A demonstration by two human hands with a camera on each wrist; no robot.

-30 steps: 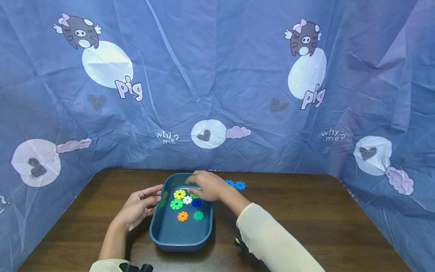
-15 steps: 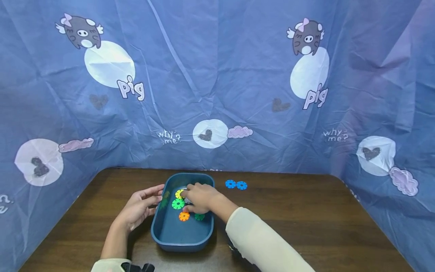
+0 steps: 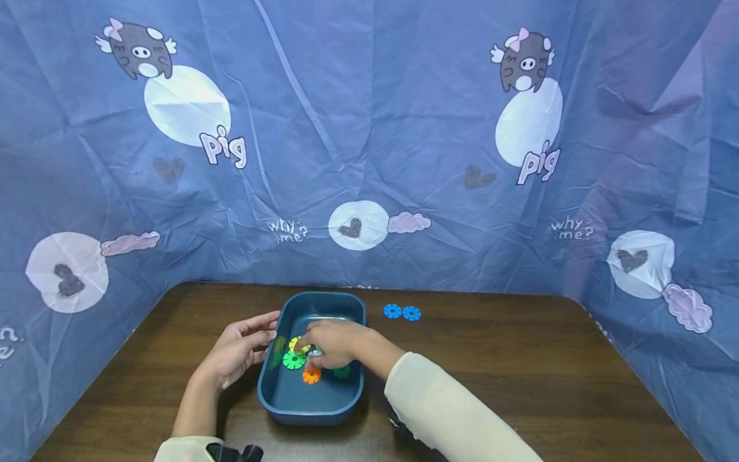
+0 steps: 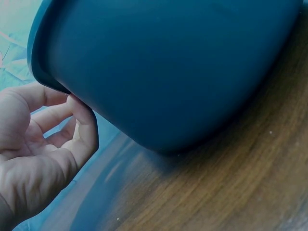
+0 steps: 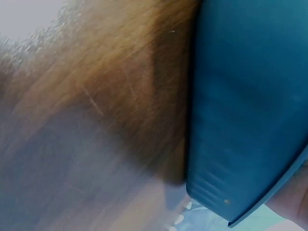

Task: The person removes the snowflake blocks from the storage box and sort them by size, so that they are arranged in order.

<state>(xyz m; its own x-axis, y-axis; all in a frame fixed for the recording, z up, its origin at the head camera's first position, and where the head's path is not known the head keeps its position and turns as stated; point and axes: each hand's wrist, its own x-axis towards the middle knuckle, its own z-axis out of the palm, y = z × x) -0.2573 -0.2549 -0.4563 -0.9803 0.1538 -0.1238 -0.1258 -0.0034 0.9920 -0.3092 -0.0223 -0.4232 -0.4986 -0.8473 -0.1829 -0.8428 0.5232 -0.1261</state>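
A dark blue plastic bin (image 3: 312, 416) stands on the table with several toothed, snowflake-style plastic discs inside. My right hand (image 3: 335, 344) reaches down into it from the right, palm down, with bent fingers spread over the discs. Under and around its fingertips lie a yellow disc (image 3: 297, 344), a green disc (image 3: 294, 360), a white disc (image 3: 314, 352) and an orange disc (image 3: 312, 376). A darker green disc (image 3: 342, 372) shows partly below the palm. My left hand (image 3: 237, 350) touches the bin's left side with its fingertips; the left wrist view has them just below the rim.
Two blue discs (image 3: 402, 312) lie side by side on the brown wooden table (image 3: 491, 372), right of the bin's far end. A blue printed cloth (image 3: 369, 154) hangs behind the table and along its sides.
My right hand has lowered from over the far end into the bin. The yellow, green and orange discs have slid toward the near end. My left hand stays at the bin's side.
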